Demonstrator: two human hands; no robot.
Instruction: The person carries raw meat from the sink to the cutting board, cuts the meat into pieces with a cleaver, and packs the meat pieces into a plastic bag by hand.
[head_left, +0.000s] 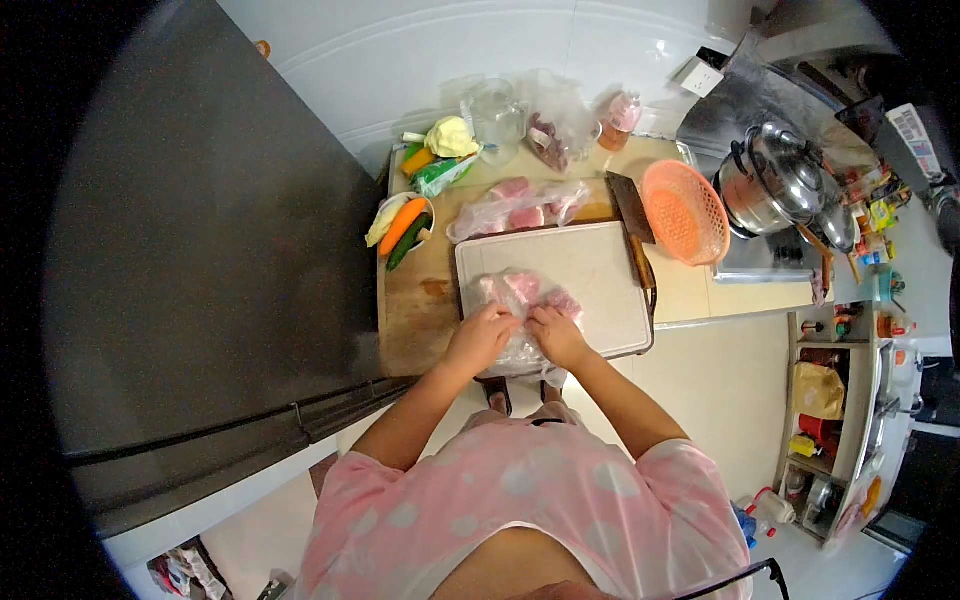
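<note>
On the white cutting board lies a clear plastic bag with pink raw meat inside. My left hand grips the bag's near left side with bent fingers. Close beside it, my right hand pinches the bag on the right, just below another piece of the meat. The fingertips of both hands are partly hidden by the crumpled plastic. A second bag of raw meat rests just behind the board. To the right, a cleaver with a wooden handle lies along the board's edge.
An orange plastic basket stands right of the cleaver, and a steel pot sits on the stove. At left is a bowl with a carrot and a cucumber. A glass jar stands by the wall; a dark cabinet borders the counter's left.
</note>
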